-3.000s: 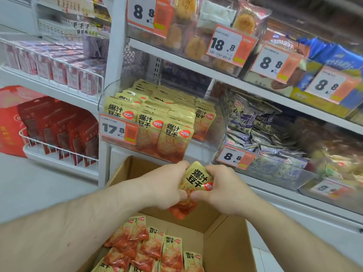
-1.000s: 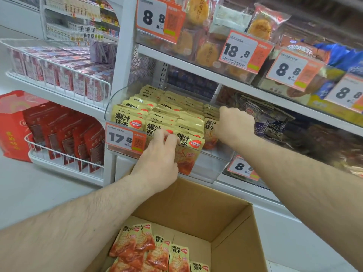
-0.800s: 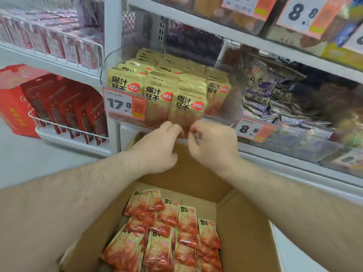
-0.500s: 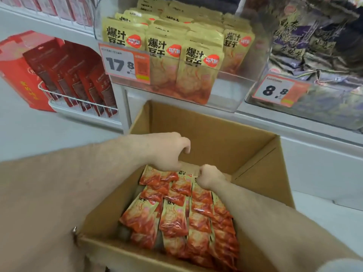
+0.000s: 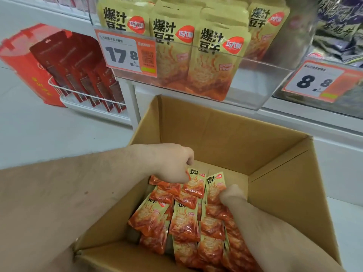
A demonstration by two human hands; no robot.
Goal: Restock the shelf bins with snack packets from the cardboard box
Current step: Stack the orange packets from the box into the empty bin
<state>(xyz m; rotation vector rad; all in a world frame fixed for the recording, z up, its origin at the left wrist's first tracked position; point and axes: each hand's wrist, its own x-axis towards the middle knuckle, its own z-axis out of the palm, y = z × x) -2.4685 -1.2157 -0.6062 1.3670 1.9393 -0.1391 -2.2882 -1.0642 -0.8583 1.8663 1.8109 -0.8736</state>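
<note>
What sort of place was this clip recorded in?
Most likely a shop aisle: price tags clipped to clear shelf bins of snack packets, with an open cardboard box of stock below.

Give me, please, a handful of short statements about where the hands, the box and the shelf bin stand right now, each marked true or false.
1. Both hands are down inside the open brown cardboard box. True.
2. The left hand has its grip on a yellow-and-orange snack packet. True.
3. The box holds no packets. False: many packets still lie in it.
4. The clear plastic shelf bin above the box holds yellow packets of the same print. True.
5. The white-and-orange price tag on that bin reads 8.8. False: it reads 17.8.
6. The right hand rests on the shelf edge. False: it is among the packets in the box.
</note>
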